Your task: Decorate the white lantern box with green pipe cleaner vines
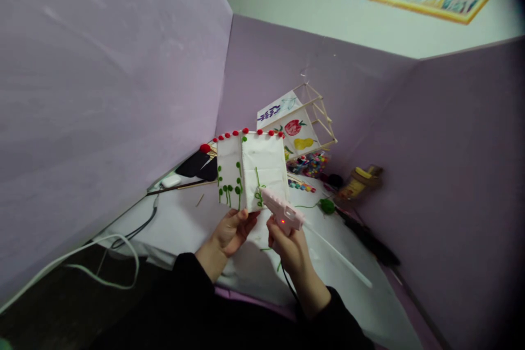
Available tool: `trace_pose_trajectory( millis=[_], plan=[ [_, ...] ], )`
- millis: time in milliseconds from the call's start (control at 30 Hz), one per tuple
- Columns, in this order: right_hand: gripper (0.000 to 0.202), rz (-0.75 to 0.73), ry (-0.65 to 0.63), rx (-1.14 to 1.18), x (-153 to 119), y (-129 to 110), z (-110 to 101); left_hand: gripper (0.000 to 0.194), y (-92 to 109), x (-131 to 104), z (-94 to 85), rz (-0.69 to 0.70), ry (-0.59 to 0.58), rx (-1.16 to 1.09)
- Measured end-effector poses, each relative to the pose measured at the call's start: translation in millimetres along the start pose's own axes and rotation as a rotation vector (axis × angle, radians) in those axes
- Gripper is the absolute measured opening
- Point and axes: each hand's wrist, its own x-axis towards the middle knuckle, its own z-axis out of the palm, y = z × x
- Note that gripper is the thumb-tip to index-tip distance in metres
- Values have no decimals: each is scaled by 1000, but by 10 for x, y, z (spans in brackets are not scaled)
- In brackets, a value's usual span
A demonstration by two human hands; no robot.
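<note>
My left hand point(230, 232) grips the lower edge of a white paper lantern point(266, 156), its fingers partly hidden beneath it. Red pompoms point(245, 131) line the lantern's top edge, and green yarn stems with curled leaves point(232, 190) decorate its sides. In my right hand point(292, 246) is a pink glue gun point(283, 212) with a lit red light. Its nozzle points at the green yarn stem on the lantern's right face; whether it touches cannot be made out. A long white glue stick point(340, 254) sticks out from the back of the gun.
Behind the lantern leans a wooden-stick frame with painted fruit panels point(293, 127). Colourful pompoms in a container point(315, 164), a green yarn ball point(327, 206) and a brown-yellow object point(361, 181) lie right. White cable point(133, 262) loops at left. Purple partitions point(102, 65) enclose the white-covered table point(176, 224).
</note>
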Motion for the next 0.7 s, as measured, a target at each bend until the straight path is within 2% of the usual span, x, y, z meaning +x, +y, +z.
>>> trace_pose_trajectory(
  millis=[300, 700],
  plan=[
    [24, 6, 7, -29, -2, 41, -10, 20, -8, 9, -18, 5, -12, 7],
    [28, -13, 4, -101, -41, -43, -17, 17, 1, 3, 5, 12, -20, 14]
  ],
)
